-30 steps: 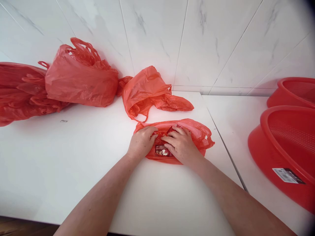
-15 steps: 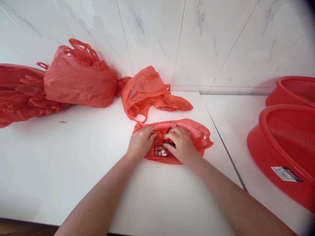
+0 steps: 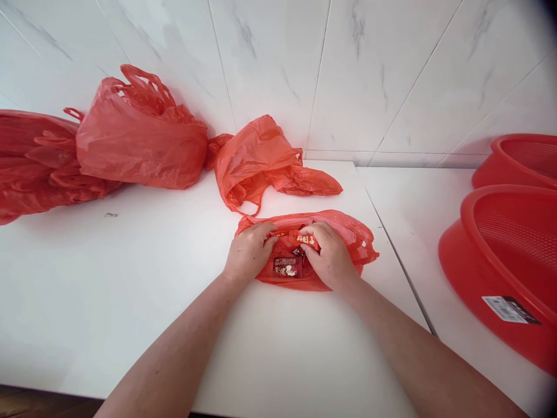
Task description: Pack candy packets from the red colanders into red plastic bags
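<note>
An open red plastic bag (image 3: 348, 229) lies on the white tabletop with small wrapped packets inside. Between the thumb and fingers of my right hand (image 3: 333, 258) is a small red packet (image 3: 308, 239) with pale lettering. My left hand (image 3: 248, 252) reaches over the bag's left rim, its fingers curled and closed. At its fingertips shows another red packet (image 3: 277, 234) with yellow lettering, partly covered by the hand. A dark maroon packet (image 3: 287, 267) with white print lies flat in the front of the bag, apart from both hands.
Behind the open bag is a crumpled red bag (image 3: 256, 154). Farther left stand a filled red bag (image 3: 143, 145) and more bunched red bags (image 3: 35, 162) along the tiled wall (image 3: 270, 64). Two red plastic baskets (image 3: 461, 249) sit at the right, past a seam in the tabletop.
My right hand has shifted slightly right within the bag and now pinches a red packet whose lettering shows. My left hand stays about where it was.
</note>
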The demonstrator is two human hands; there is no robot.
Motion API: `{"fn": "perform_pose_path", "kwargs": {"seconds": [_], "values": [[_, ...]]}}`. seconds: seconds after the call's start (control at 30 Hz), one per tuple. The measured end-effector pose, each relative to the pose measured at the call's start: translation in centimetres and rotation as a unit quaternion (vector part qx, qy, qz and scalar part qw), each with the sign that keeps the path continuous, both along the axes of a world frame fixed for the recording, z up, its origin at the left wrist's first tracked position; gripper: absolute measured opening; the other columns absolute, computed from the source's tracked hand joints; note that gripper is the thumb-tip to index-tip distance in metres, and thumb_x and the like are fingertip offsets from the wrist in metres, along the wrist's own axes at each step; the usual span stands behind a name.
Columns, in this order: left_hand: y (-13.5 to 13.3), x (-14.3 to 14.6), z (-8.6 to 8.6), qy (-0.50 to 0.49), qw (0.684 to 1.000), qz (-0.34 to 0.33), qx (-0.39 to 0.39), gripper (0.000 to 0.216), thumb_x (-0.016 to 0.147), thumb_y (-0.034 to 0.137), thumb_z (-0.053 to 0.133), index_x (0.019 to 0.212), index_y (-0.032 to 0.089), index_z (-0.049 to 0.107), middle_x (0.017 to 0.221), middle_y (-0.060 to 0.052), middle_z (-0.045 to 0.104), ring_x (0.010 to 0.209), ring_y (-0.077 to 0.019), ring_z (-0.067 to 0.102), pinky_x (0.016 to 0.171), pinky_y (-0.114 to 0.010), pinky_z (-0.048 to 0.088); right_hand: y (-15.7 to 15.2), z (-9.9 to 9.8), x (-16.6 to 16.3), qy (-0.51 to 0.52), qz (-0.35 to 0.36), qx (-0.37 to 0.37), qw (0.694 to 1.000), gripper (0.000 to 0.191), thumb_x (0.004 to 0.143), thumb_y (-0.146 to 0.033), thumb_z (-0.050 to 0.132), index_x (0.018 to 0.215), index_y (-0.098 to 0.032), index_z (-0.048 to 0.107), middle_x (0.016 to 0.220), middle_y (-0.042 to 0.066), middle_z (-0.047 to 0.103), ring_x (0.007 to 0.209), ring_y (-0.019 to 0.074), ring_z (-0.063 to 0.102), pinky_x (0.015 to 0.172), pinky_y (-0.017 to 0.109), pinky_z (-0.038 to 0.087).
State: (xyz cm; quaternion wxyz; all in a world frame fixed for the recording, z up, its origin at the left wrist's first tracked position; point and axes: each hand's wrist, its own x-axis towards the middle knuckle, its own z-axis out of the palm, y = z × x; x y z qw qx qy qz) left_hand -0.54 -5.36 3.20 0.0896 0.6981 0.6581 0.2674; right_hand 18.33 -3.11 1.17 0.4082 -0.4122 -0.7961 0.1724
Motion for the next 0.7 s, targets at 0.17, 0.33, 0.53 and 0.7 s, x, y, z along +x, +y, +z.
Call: {"fn": "perform_pose_path", "kwargs": {"seconds": [0.17, 0.33, 0.53, 0.7], "values": [[0.00, -0.02, -0.04, 0.001, 1.000, -0.009, 0.000, 0.026, 0.086, 0.021, 0.050, 0.105, 0.026, 0.066, 0.109, 0.000, 0.070, 0.096, -0.0220, 0.064, 0.086, -0.035, 0.050, -0.11, 0.36, 0.08, 0.012, 0.025, -0.016, 0.999, 0.019, 0.081, -0.008, 0.051, 0.087, -0.024, 0.059, 0.089, 0.003, 0.063, 0.098, 0.0220, 0.059, 0.085, 0.039, 0.049], [-0.01, -0.05, -0.11, 0.002, 1.000, -0.011, 0.001, 0.025, 0.086, 0.022, 0.050, 0.105, 0.026, 0.066, 0.109, 0.000, 0.070, 0.096, -0.0216, 0.064, 0.085, -0.035, 0.049, -0.24, 0.71, 0.08, 0.018, 0.024, -0.023, 0.999, 0.018, 0.081, -0.008, 0.050, 0.083, -0.024, 0.060, 0.083, 0.001, 0.064, 0.084, 0.0197, 0.061, 0.076, 0.036, 0.050], [0.00, -0.11, -0.18, 0.008, 1.000, -0.013, 0.004, 0.024, 0.086, 0.023, 0.051, 0.105, 0.027, 0.066, 0.106, 0.001, 0.070, 0.095, -0.0212, 0.064, 0.083, -0.034, 0.050, -0.22, 0.73, 0.21, 0.033, -0.016, -0.021, 0.999, 0.017, 0.082, -0.011, 0.050, 0.088, -0.023, 0.059, 0.090, 0.002, 0.067, 0.088, 0.0191, 0.062, 0.075, 0.033, 0.051], [0.02, -0.12, -0.24, 0.016, 1.000, -0.014, 0.001, 0.025, 0.086, 0.022, 0.050, 0.106, 0.027, 0.065, 0.107, 0.001, 0.070, 0.096, -0.0212, 0.064, 0.083, -0.034, 0.050, -0.05, 0.61, 0.33, 0.035, -0.071, -0.025, 0.997, 0.017, 0.081, -0.016, 0.054, 0.096, -0.023, 0.058, 0.100, 0.004, 0.067, 0.086, 0.0204, 0.063, 0.072, 0.034, 0.052]]}}
